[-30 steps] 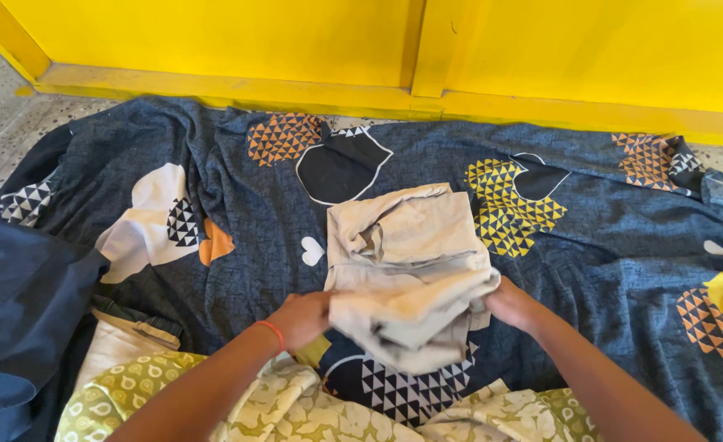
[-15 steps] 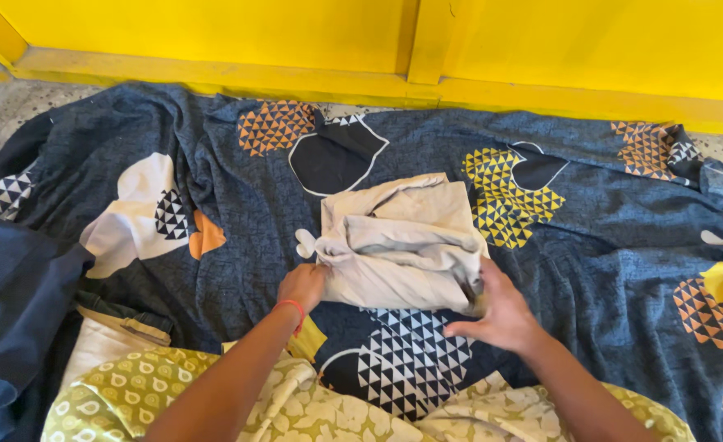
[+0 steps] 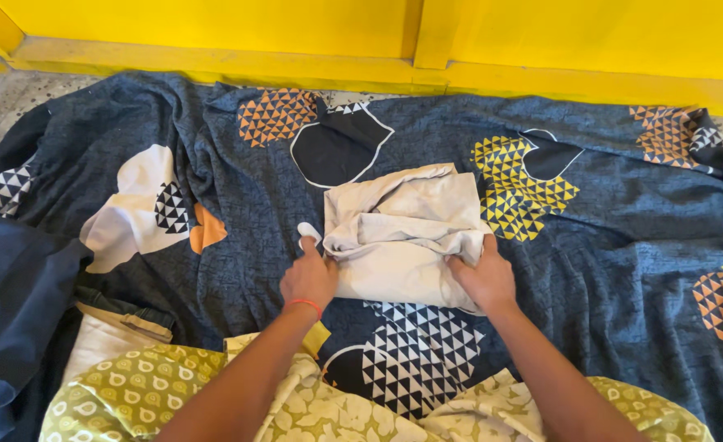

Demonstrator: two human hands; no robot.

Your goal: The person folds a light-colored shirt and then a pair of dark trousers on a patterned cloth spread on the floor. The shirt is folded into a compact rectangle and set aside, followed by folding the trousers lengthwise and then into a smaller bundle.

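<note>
On the dark patterned bedsheet (image 3: 239,221), near its middle, lies a folded beige garment (image 3: 402,237), rumpled on top and flat along its near edge. The left hand (image 3: 309,277) rests at the garment's left near corner, fingers curled and pinching the cloth edge there, just beside a small white heart printed on the sheet. A red band circles that wrist. The right hand (image 3: 483,278) lies on the garment's right near corner, fingers bent and gripping a fold of the beige cloth. Both hands touch the garment at opposite sides. Beyond the garment, past the sheet's far edge, runs a yellow wall (image 3: 378,33). Left of the garment, well apart, sits a dark blue cloth (image 3: 9,303). Nearer than the garment spreads a green floral fabric (image 3: 312,409).
</note>
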